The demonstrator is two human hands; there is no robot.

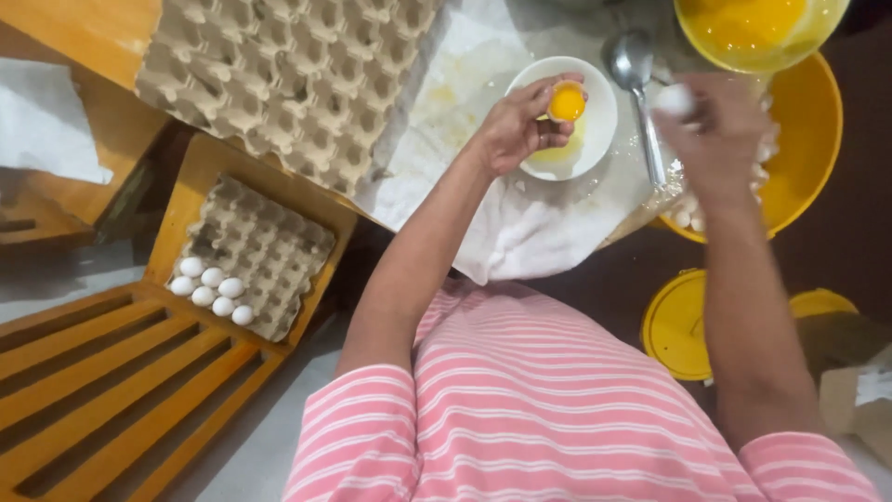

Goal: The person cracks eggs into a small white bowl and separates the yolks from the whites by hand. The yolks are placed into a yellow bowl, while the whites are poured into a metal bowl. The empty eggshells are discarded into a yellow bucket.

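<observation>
Your left hand is closed around a half eggshell cupping a bright orange yolk, held just above the small white bowl that sits on the white cloth near the counter's middle. Your right hand is blurred, but it seems to pinch a white piece of shell over the yellow tub at the counter's right edge, where more white shells lie. A metal spoon rests between the two hands, beside the bowl. A yellow bowl of beaten egg stands at the far right corner. Empty cardboard egg trays cover the counter's left side; on a wooden bench below, another tray holds six white eggs.
</observation>
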